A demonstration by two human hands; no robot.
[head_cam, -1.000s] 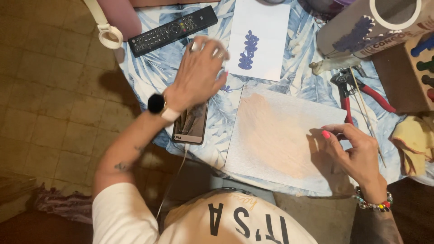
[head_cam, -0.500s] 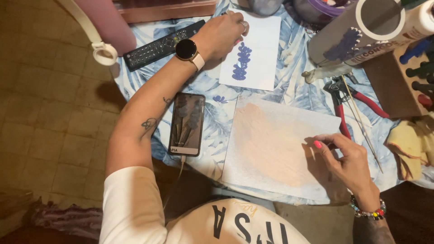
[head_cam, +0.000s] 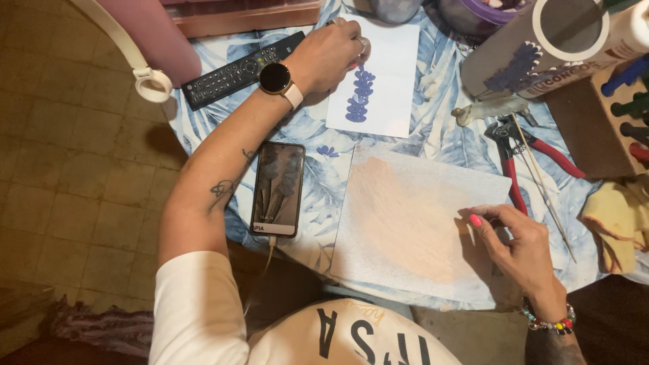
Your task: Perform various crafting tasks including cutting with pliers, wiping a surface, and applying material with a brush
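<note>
My left hand (head_cam: 332,55), with a round watch on the wrist, reaches across the table and its fingers rest on the top left corner of a white sheet (head_cam: 387,94) that bears a blue flower sprig (head_cam: 359,94). I cannot see anything held in it. My right hand (head_cam: 515,242) lies flat, fingers apart, on the right edge of a large sheet of paper (head_cam: 405,223) washed in pale peach. A smartphone (head_cam: 278,188) with flowers on its screen lies left of that sheet, beside my left forearm.
A black remote control (head_cam: 230,71) lies at the table's far left. Red-handled pliers (head_cam: 514,152) and a thin stick (head_cam: 544,182) lie right of the peach sheet. A cardboard tube (head_cam: 541,51), a yellow cloth (head_cam: 618,223) and a wooden holder (head_cam: 602,125) stand at the right.
My left hand has moved from beside the phone up to the flower sheet and settled on its top corner. My right hand stayed on the peach sheet.
</note>
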